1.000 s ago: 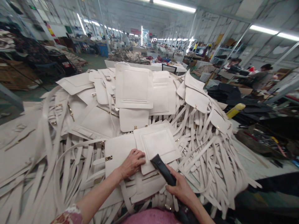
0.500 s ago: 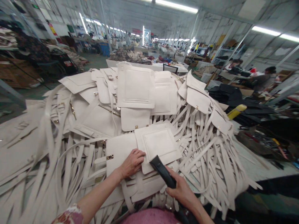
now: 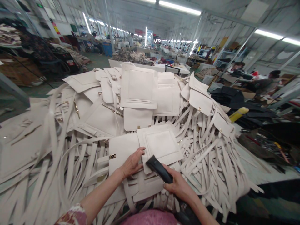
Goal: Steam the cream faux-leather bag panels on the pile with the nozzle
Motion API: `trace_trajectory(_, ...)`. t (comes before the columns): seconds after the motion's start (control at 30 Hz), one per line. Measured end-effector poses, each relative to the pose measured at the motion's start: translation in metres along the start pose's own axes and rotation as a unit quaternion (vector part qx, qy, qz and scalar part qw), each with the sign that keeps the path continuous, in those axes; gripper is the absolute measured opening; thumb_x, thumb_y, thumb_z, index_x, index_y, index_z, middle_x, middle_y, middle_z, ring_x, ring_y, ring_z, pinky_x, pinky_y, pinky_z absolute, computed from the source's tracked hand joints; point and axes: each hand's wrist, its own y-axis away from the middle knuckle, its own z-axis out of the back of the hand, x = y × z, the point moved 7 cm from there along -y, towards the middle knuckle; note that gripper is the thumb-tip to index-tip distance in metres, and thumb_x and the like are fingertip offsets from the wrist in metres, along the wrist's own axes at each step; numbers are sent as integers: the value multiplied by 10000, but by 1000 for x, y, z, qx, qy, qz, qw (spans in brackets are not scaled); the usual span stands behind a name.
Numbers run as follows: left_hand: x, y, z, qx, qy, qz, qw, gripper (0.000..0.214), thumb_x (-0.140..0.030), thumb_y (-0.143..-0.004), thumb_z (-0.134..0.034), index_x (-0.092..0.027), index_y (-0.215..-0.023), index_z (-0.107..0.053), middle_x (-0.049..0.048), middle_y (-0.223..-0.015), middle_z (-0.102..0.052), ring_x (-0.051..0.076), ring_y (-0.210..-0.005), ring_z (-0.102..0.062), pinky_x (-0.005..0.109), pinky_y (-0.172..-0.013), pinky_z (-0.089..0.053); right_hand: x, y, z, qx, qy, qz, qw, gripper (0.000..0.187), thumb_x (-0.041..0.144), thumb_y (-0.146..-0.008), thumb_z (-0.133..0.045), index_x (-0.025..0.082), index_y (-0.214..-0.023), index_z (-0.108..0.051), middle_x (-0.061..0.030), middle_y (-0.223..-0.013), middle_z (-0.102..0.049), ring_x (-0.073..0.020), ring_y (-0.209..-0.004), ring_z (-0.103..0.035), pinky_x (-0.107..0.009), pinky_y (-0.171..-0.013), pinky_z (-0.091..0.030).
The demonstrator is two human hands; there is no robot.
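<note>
Lying at the lower centre of the frame, on top of a heap of like pieces, the cream bag panel [image 3: 164, 144] is a flat, pale rectangle with a raised square patch in its middle and rounded corners. It overlaps a second cream piece that bears a small gold clasp [image 3: 112, 156]. The left hand [image 3: 132, 162] comes in from the lower left on a bare forearm, palm down, its grip spread, with the fingers laid flat on the panel's left edge. The right hand [image 3: 178, 186] enters from the lower right, its grip closed around a black tool [image 3: 158, 168] that slants up and to the left. The tool's blunt tip rests on the panel's near edge, just beside the left fingertips. The panel thus lies just above both hands, touched by each. All around it, cream straps [image 3: 206, 156] spill in loose bands over the desk [image 3: 255, 165], and more cream panels are stacked higher in the middle of the frame. A yellow object [image 3: 239, 114] and dark material [image 3: 234, 97] lie at the right.
</note>
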Motion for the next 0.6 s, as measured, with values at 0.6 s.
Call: trace_trajectory(0.6,-21,-2,-9,35,-86,-45,995,74,-276,-767,-561,-272,-782,-633,-4,-943,-600,196,-1050,-438,422,-963,-238,-12,42,5,63,-35,-14,997,745,41,-528,-479,230,-1248,-436,29,-891,-621,-98,-573,-462,-175,-488,-365)
